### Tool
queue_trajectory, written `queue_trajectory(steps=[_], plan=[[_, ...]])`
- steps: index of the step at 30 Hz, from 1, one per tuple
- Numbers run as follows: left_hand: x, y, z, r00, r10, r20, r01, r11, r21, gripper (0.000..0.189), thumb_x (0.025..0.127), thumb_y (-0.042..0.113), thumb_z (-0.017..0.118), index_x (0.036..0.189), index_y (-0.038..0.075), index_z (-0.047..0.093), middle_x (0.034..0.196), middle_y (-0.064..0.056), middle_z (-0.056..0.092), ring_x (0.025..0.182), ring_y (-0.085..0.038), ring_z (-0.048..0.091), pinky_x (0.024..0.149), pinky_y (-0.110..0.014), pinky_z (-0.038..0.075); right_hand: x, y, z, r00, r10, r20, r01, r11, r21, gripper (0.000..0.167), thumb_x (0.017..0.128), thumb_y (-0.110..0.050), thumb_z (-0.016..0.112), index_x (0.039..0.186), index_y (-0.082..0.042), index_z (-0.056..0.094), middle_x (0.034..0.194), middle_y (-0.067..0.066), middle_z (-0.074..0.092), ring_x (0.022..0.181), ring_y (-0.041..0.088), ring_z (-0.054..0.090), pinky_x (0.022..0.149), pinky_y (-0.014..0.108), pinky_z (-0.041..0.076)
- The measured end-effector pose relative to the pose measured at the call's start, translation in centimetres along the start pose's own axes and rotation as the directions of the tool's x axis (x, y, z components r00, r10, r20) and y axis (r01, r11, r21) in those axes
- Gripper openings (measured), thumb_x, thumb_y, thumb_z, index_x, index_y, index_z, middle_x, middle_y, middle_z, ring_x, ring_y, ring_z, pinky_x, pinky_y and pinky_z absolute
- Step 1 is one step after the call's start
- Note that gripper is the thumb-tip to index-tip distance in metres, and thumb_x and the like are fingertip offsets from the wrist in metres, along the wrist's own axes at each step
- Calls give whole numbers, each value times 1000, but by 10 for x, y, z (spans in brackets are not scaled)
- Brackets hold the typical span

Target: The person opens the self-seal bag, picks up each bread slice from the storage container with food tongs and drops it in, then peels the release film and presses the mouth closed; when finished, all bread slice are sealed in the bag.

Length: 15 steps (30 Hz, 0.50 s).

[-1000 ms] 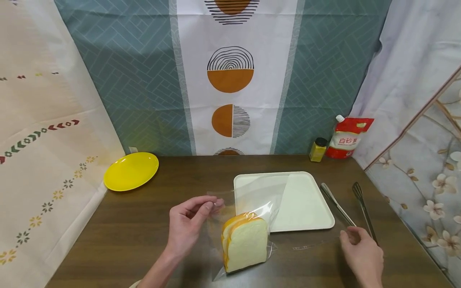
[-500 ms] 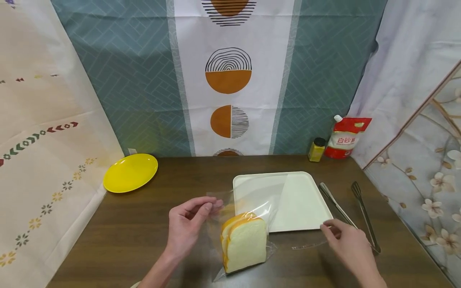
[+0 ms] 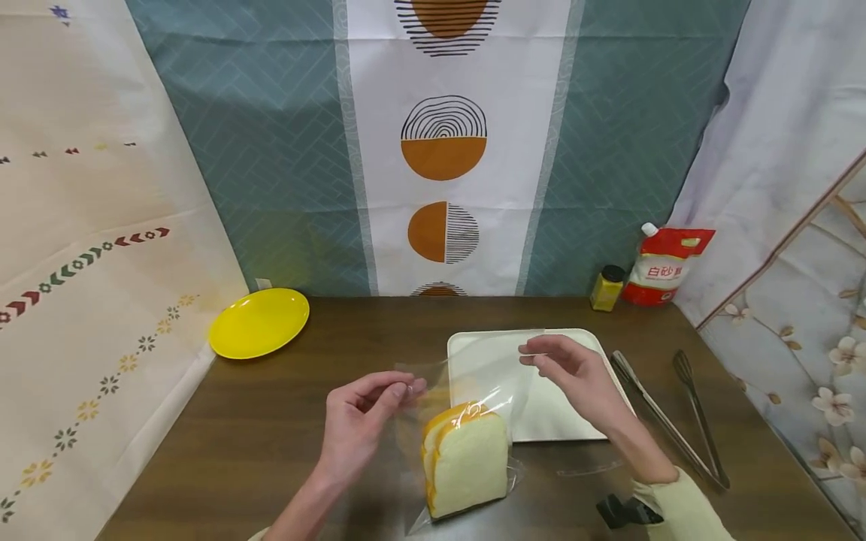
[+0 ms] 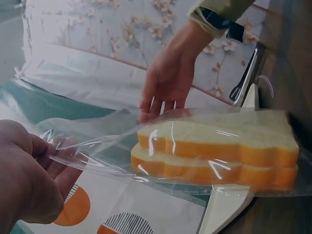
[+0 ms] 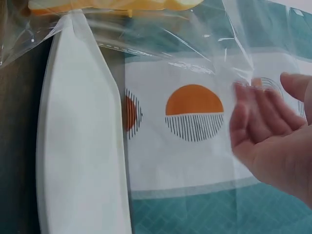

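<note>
Two bread slices (image 3: 470, 462) lie together inside a clear plastic bag (image 3: 416, 443), upright on the table in the head view. My left hand (image 3: 361, 417) pinches the bag's upper left edge between thumb and fingers. In the left wrist view, the film stretches from this hand (image 4: 34, 170) over the orange-crusted slices (image 4: 219, 146). My right hand (image 3: 575, 372) is raised above the white tray, near the bag's upper right corner. Its thumb stands apart from the fingers in the right wrist view, where the hand (image 5: 273, 126) is beside the film. Whether its fingertips touch the film, I cannot tell.
Behind the bag lies the white tray (image 3: 575, 421). Tongs (image 3: 666, 421) lie at its right, a thin clear strip (image 3: 588, 471) in front. A yellow plate (image 3: 259, 323) is at back left; a yellow, black-capped jar (image 3: 607, 289) and red-and-white pouch (image 3: 666, 267) stand at back right.
My right hand has moved left and up from beside the tongs to the bag's upper right. The clear strip stays on the table. My left hand keeps its pinch on the bag.
</note>
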State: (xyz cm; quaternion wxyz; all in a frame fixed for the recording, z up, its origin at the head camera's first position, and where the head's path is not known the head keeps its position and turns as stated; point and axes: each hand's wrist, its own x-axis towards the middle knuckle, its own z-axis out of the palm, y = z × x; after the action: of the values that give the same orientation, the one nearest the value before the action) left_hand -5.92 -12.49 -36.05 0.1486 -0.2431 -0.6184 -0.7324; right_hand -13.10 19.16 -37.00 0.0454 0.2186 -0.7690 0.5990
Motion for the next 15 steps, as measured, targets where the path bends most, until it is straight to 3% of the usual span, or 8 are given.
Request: queue_trajectory(steps=[6, 11, 15], plan=[[4, 1, -1, 998, -10, -66, 15, 996, 87, 16, 94, -10, 60, 109, -13, 68, 99, -24, 72, 88, -29, 74, 76, -41, 58, -3, -7, -3, 999, -10, -37, 10, 1000, -3, 12, 98, -6, 64, 105, 3, 68, 91, 12, 74, 79, 21, 73, 69, 29, 57], [9, 3, -3, 995, -26, -99, 37, 994, 103, 15, 94, -8, 62, 108, -12, 69, 99, -26, 72, 87, -29, 74, 76, -43, 57, -14, -20, -9, 997, -63, -34, 63, 998, -10, 6, 97, -1, 63, 102, 1, 67, 86, 12, 74, 74, 23, 73, 63, 31, 56], [9, 6, -5, 995, -55, -89, 65, 992, 107, 15, 94, -7, 63, 107, -13, 67, 99, -26, 72, 86, -30, 74, 75, -43, 57, -24, -30, -11, 996, -75, -48, 74, 997, -19, 6, 96, 0, 64, 99, -3, 69, 84, 9, 75, 72, 22, 73, 61, 31, 55]])
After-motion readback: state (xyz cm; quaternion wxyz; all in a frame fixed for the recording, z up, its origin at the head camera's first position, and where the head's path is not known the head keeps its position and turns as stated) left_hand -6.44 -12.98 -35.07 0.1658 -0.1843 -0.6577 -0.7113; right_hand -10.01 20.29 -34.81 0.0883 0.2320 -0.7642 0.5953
